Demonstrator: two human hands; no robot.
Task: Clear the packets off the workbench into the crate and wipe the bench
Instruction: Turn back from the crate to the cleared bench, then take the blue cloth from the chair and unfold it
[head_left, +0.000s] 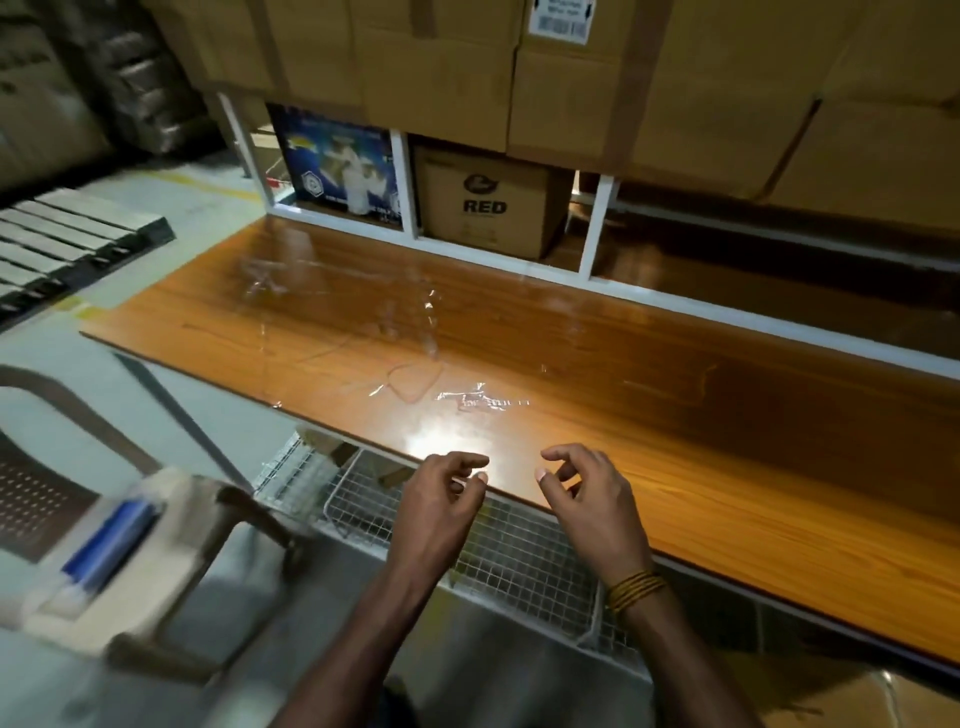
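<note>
Far left of the fingers: rows of flat grey boxes (78, 228) on the floor, and below them a brown chair (57, 467), blurred, carrying a white and blue item (111, 545) not identifiable.

Left hand (441, 504): at the desk's near edge, over a wire mesh crate (519, 551) that sits under the edge. Fingers (470, 460) loosely curled, grasping nothing, released. Thumb and forefinger close together but not pinching anything visible.

Ahead of both sets of fingers: wooden desk (675, 467), glossy, with a bright glare patch just beyond the fingertips. Clear plastic packets (426, 317) lying flat on the desk top, well beyond the fingers and mostly ahead-left of them; edges shown only by reflections, so count not determinable. One crinkled clear strip (483, 400) nearer, just past the glare.

Right hand (592, 499): beside the left, apart from it, above the desk's near edge. Fingers (558, 457) curled loosely, holding nothing, released. Yellow thread band (636, 587) round the wrist.

Beyond the desk, far from the fingers: white-framed shelf (410, 182) holding a blue printed box (337, 161) and a brown carton marked RED (485, 202); large brown cartons (727, 78) stacked above.
</note>
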